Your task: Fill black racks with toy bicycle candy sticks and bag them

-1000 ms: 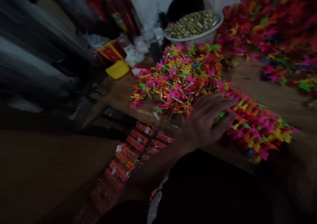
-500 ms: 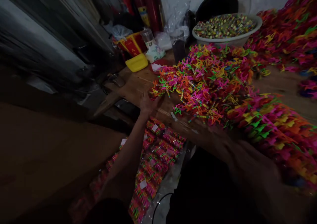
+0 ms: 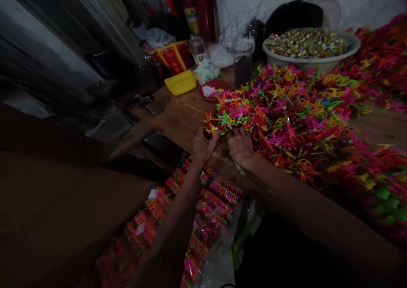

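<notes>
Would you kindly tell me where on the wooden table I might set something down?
Bare wood lies between the yellow container, the grey cup and the left hand, with another strip at the picture's right edge, beyond the colourful pile. That pile crowds the right hand; the basin and jar crowd the back.

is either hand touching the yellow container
No, the left hand and right hand are both at the near edge of the colourful pile, apart from the yellow container.

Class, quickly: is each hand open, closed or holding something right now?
Left hand: curved at the edge of the colourful pile; grip cannot be told.
Right hand: fingers bent at the same edge; grip cannot be told.
</notes>
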A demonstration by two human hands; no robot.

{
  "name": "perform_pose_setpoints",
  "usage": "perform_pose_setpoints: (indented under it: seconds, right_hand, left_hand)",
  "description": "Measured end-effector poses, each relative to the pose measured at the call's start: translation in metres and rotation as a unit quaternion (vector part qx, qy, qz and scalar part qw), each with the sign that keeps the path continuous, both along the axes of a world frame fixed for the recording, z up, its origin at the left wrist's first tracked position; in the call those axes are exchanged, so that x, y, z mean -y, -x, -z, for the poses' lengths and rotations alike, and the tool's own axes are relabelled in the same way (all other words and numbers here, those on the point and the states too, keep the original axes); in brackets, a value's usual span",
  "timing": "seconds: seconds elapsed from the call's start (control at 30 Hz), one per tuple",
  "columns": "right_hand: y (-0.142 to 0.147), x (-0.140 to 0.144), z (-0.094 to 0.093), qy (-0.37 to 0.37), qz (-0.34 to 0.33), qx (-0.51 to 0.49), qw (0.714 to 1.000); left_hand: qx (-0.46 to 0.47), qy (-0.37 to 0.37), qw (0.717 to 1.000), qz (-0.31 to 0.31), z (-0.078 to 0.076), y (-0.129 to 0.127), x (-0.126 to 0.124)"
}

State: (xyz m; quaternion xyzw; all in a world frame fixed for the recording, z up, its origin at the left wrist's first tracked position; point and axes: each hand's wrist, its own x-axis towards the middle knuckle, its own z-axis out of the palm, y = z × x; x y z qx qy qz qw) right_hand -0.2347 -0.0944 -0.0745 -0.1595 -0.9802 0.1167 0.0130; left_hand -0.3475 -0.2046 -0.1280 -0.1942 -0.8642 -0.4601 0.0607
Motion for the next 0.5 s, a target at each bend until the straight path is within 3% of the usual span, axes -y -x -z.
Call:
perform_pose_setpoints:
  seconds: [0.13,0.27,0.4,0.5]
  right_hand:
    - [0.008,0.004,-0.008,0.0,-0.008,-0.033,0.999]
    - [0.012,-0.009,-0.05,0.066,-0.013,-0.108,0.992]
    - [-0.002,-0.05,-0.095,0.102,-0.026,-0.251,0.962]
    - [-0.028,-0.091,-0.11,0.151,-0.01,-0.357,0.922]
  left_hand:
    - [0.035,-0.081,0.995,0.04,0.001,0.005,0.003]
    - [0.05,-0.192,0.979,0.039,0.003,0.005,0.004]
    - [0.018,-0.267,0.964,0.006,0.0,0.004,-0.009]
    - [-0.025,-0.304,0.952,-0.033,-0.008,0.006,-0.023]
